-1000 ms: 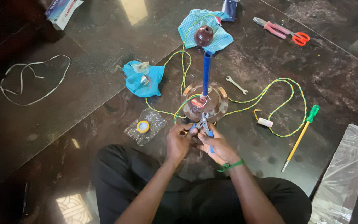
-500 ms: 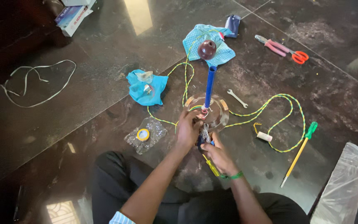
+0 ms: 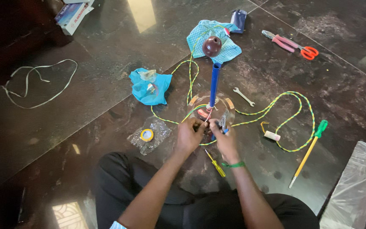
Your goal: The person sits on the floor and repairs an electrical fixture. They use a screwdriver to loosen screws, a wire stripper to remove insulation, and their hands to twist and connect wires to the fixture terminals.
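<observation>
— Item: wire (image 3: 205, 115) at the fixture (image 3: 211, 106), just ahead of both our hands?
— Yes. Left hand (image 3: 188, 138) pinches it; right hand (image 3: 224, 142) grips a blue tool. Pipe (image 3: 214, 85) points away from us.

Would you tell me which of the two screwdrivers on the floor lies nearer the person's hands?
The short yellow-handled screwdriver, just below the right hand. The long one with the green handle lies well off to the right.

Floor (image 3: 106, 76) is dark polished stone, super glossy, throwing back window light. Blue pipe (image 3: 214, 85) looks like smooth plastic. Spanner (image 3: 244, 96) is bare shiny metal. Checked cloth (image 3: 229, 44) is soft woven cotton, matt. Bag (image 3: 354, 186) is clear crinkly plastic. Cord (image 3: 293, 108) looks braided, yellow-green.
</observation>
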